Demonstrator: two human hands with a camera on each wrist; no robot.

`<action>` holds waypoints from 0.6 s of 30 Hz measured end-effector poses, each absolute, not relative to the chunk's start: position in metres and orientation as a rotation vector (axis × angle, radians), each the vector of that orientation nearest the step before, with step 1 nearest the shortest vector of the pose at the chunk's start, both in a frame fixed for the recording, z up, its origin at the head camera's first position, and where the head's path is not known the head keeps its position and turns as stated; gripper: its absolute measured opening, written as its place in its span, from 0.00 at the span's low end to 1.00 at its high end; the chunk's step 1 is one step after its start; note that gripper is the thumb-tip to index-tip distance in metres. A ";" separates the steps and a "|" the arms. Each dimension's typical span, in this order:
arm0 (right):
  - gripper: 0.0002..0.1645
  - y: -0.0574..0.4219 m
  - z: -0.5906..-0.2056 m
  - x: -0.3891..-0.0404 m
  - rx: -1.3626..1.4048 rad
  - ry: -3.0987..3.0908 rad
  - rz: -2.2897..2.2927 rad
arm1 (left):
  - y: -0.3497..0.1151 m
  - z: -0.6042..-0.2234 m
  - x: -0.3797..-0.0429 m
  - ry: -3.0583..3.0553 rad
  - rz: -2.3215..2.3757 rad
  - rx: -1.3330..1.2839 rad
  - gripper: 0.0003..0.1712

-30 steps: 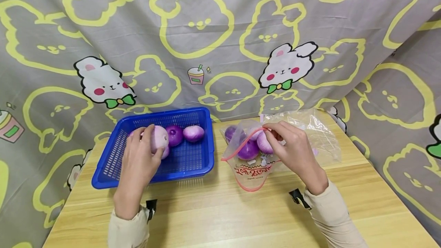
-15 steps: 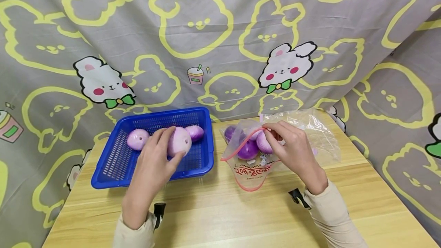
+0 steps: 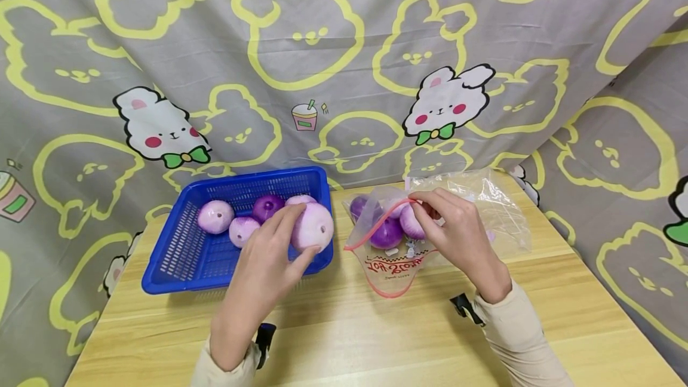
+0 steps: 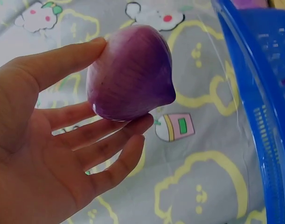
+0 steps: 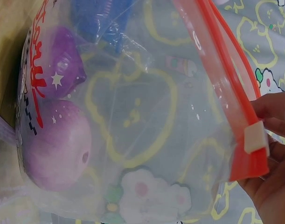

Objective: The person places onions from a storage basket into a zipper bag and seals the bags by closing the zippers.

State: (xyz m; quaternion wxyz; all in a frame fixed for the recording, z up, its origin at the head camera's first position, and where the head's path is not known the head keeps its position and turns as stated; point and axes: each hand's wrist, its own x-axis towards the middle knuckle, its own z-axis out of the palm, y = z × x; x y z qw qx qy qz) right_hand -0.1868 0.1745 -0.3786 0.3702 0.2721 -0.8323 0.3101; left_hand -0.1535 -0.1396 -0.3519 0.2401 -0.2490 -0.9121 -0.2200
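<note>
Left hand [image 3: 269, 255] grasping one raised onion [image 3: 314, 229] at the right side of a blue basket [image 3: 183, 284], four onions [image 3: 215, 217] inside it, right hand [image 3: 459, 229] pinching a bag [image 3: 395, 270] of onions [image 3: 387, 233] right of the basket.

A grey curtain [image 3: 371, 91] with yellow cartoon outlines hangs behind the pale wood-grain table [image 3: 371, 342]

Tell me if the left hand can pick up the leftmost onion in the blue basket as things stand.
Probably not yet: the left hand holds another onion. Otherwise the way looks free, with nothing over the leftmost onion in the blue basket.
</note>
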 end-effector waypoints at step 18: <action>0.10 0.176 -0.380 -0.188 0.708 -2.135 0.793 | -0.096 -0.352 -0.128 -2.386 -0.608 -0.943 0.39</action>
